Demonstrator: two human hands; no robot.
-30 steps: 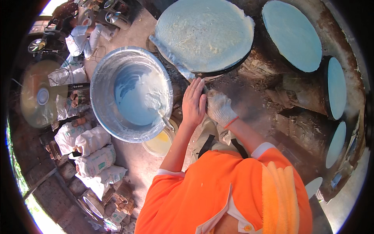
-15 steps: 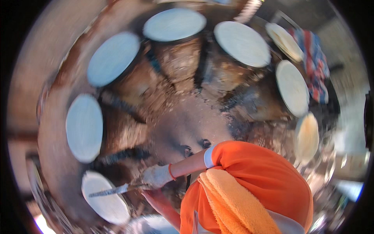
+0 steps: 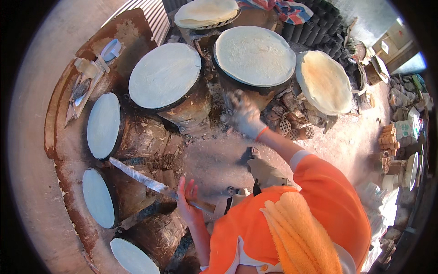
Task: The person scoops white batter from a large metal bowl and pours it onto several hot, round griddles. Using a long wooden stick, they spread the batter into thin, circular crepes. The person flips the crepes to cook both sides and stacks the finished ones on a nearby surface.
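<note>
My bare left hand (image 3: 186, 203) holds the wooden handle of a long flat spatula (image 3: 142, 178), its whitened blade slanting up toward the left-hand griddles. My right hand (image 3: 246, 116), in a soiled white glove, reaches low beside the stove under a large round griddle (image 3: 254, 55). Its fingers are dark and blurred, so their grip cannot be made out. A smooth pale layer covers that griddle and the neighbouring griddle (image 3: 165, 75). To the right, a thin round flatbread (image 3: 324, 82) with a browned middle and lifted edge lies beside the stove.
More pale-coated griddles (image 3: 103, 125) curve round my left on clay stoves. Beyond stands a stack of flatbreads (image 3: 206, 13). Black briquettes (image 3: 315, 23) are piled at the back. Spent briquettes (image 3: 292, 130) lie below the flatbread. A blue dish (image 3: 111, 49) rests on the brown ledge.
My view has swung to the right. The spatula has passed from my gloved right hand to my left. My right hand has moved away from the lower-left griddle to the far stove.
</note>
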